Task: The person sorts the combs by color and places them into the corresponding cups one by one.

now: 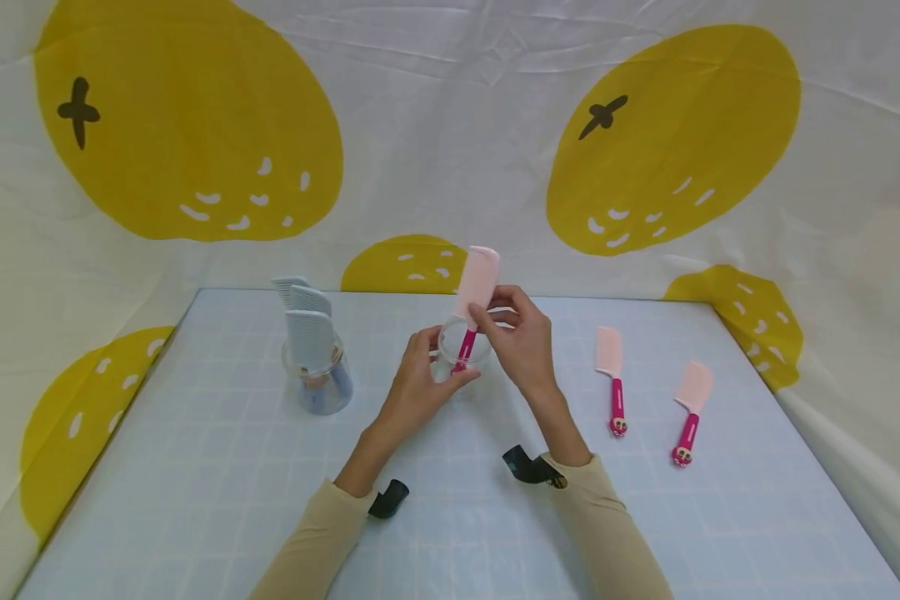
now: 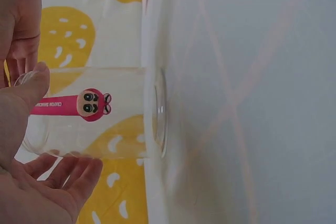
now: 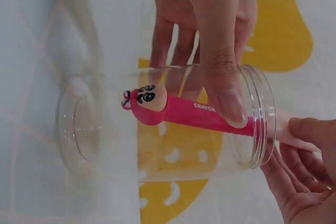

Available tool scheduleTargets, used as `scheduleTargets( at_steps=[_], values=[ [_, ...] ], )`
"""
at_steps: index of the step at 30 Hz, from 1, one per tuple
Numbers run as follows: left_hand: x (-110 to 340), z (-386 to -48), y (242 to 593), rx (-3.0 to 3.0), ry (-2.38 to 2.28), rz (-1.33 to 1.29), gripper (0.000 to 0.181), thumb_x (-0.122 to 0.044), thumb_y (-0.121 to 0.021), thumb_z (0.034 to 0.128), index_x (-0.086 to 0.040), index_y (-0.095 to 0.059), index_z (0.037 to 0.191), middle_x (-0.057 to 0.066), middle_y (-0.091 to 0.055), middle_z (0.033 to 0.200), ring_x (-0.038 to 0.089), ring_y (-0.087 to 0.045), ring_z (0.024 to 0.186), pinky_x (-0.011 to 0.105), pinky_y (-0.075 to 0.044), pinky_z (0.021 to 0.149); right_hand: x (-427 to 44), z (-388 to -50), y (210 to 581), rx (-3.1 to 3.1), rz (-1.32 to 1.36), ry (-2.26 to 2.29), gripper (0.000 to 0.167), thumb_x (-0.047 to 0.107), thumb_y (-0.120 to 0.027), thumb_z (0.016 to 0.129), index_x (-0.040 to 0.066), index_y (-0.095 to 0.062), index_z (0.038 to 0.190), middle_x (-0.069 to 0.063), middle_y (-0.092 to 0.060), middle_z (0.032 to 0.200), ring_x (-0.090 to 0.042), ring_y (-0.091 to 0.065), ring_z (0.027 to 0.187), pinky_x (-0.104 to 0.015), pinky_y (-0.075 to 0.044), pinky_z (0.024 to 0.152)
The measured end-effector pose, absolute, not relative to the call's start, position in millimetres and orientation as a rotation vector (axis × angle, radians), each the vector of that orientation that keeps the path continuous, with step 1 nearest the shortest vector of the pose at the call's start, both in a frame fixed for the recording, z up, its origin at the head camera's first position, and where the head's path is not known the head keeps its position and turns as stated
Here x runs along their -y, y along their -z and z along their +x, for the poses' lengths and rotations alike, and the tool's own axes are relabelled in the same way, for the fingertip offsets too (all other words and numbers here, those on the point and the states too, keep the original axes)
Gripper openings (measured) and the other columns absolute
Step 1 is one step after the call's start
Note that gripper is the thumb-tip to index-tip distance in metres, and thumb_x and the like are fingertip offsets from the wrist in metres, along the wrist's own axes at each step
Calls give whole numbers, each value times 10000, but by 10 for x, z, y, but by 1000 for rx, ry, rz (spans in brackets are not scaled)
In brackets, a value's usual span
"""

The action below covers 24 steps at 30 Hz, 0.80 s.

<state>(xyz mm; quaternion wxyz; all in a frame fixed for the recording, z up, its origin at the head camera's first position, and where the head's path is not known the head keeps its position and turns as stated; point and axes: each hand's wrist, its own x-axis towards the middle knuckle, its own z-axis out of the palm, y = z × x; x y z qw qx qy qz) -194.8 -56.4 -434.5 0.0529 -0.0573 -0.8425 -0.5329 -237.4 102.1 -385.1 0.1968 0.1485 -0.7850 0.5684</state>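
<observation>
My right hand (image 1: 521,342) pinches a pink comb (image 1: 477,279) by its toothed part, above the mouth of a clear glass jar (image 2: 121,140). The comb's magenta handle (image 3: 194,113), tipped with a cartoon head (image 3: 148,104), hangs inside the jar, its end well above the bottom. With thumb and fingers around the upper wall, my left hand (image 1: 418,379) grips the jar, which stands upright on the table. In the right wrist view, the left thumb (image 3: 229,103) lies across the glass in front of the handle.
Left of the hands, a second glass jar (image 1: 326,404) holds several pale blue combs (image 1: 311,337). Two more pink combs, one nearer (image 1: 610,350) and one farther right (image 1: 695,386), lie on the checked tablecloth (image 1: 450,533). A lemon-print curtain (image 1: 442,125) hangs behind the table.
</observation>
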Motion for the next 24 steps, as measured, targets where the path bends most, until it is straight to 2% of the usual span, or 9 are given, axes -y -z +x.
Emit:
scheduleTargets(
  at_steps=[7,13,19,24],
  values=[
    [573,-1955,4377,2542,1635,-200,795,-377,-844,858,-180,-382,1474,33,-460,1427,209,-511,1279,435,-508,1051,-1042,-2365,3852,2262,481,-1553,276,164,-795,921,9,-679,1118,-114,-728,986,-228,-721,902,-276,-607,796],
    [584,-1955,4374,2556,1640,-203,792,-409,-832,867,-185,-380,1477,28,-451,1433,213,-501,1291,450,-488,1073,-1045,-2341,3845,2357,528,-1438,297,201,-798,922,26,-683,1132,-81,-737,996,-192,-723,909,-314,-608,834],
    [585,-1957,4370,2566,1629,-202,805,-439,-825,864,-181,-378,1482,28,-439,1448,210,-491,1289,453,-493,1069,-1044,-2345,3839,2396,601,-1375,304,158,-804,910,10,-686,1147,-97,-734,992,-205,-719,883,-363,-615,835],
    [582,-1961,4364,2570,1618,-200,816,-425,-834,858,-168,-381,1487,42,-448,1441,217,-499,1287,445,-494,1068,-1055,-2361,3836,2399,567,-1325,317,156,-808,907,13,-686,1161,-96,-737,1024,-201,-717,902,-346,-614,833]
  ],
)
